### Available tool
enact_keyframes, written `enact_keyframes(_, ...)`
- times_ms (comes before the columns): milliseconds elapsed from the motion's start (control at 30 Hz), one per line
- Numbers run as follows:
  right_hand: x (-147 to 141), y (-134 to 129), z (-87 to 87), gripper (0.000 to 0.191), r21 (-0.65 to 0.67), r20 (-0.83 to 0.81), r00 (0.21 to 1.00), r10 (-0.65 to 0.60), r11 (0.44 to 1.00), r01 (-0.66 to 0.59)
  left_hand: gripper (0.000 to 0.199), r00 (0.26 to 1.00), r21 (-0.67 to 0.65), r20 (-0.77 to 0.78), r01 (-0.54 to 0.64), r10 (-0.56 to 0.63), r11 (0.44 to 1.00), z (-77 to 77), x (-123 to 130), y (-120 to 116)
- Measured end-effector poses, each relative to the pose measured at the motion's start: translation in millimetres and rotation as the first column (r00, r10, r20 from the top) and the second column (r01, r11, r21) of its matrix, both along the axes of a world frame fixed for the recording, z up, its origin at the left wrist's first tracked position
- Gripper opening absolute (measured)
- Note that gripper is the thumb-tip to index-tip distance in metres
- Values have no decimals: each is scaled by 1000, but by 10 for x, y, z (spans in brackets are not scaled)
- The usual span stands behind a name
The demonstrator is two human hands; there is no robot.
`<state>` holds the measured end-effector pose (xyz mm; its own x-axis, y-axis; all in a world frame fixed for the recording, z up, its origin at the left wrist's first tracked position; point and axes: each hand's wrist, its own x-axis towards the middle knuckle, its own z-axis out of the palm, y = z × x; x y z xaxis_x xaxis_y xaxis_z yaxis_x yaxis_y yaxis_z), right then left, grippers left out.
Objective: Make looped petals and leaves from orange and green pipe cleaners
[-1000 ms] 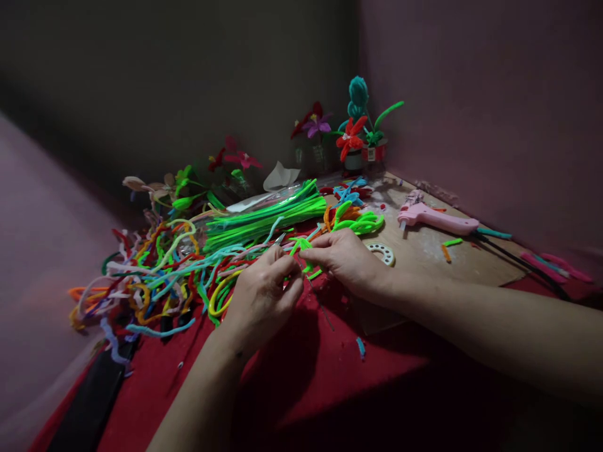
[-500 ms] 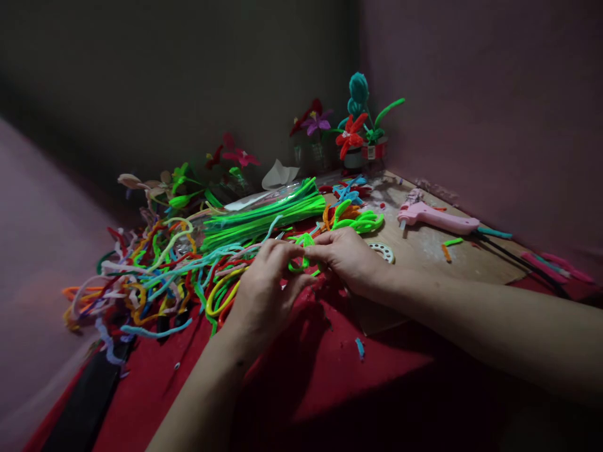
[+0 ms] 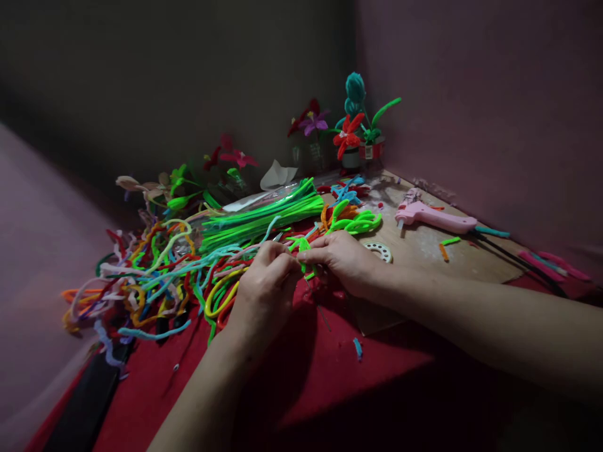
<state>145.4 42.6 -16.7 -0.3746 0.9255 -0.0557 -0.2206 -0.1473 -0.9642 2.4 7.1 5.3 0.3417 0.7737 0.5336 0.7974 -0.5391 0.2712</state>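
Between my two hands is a small bent piece of bright green pipe cleaner (image 3: pixel 301 243), with loops sticking up above the fingertips and an end below them. My left hand (image 3: pixel 269 285) pinches it from the left, fingers curled and partly hiding it. From the right, my right hand (image 3: pixel 340 258) grips it between thumb and forefinger. A thin dark wire (image 3: pixel 324 319) shows below the fingers, over the red cloth (image 3: pixel 301 383). Just behind the hands lies a bundle of green pipe cleaners (image 3: pixel 264 216) in clear plastic.
Tangled coloured pipe cleaners (image 3: pixel 155 276) cover the left side. A pink glue gun (image 3: pixel 438 218) with a black cord rests on a wooden board (image 3: pixel 414 267) beside a round holed disc (image 3: pixel 378 252). Pipe-cleaner flowers (image 3: pixel 348 135) stand at the back. A black object (image 3: pixel 85 395) lies front left.
The green piece has been turned in my fingers, and more of its loops show on top. My left fingers have curled in closer. The thin wire below has come into view.
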Motion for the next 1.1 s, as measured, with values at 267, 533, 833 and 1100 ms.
enact_keyframes(267,2,25,-8,12,14,-128,987,94,996,-93,38,738,-588,622,218,263,779,37,-50,79)
enact_keyframes(533,-15,25,-40,15,-56,-228,962,152,984,-169,31,856,-404,503,111,119,908,-39,45,25)
enact_keyframes(833,10,51,70,6,-199,-320,947,33,975,-102,38,958,-417,276,47,78,908,-59,4,22)
enact_keyframes(1100,-18,94,22,7,-274,-364,931,-35,959,-71,54,904,-687,420,262,76,678,-1,1,-26)
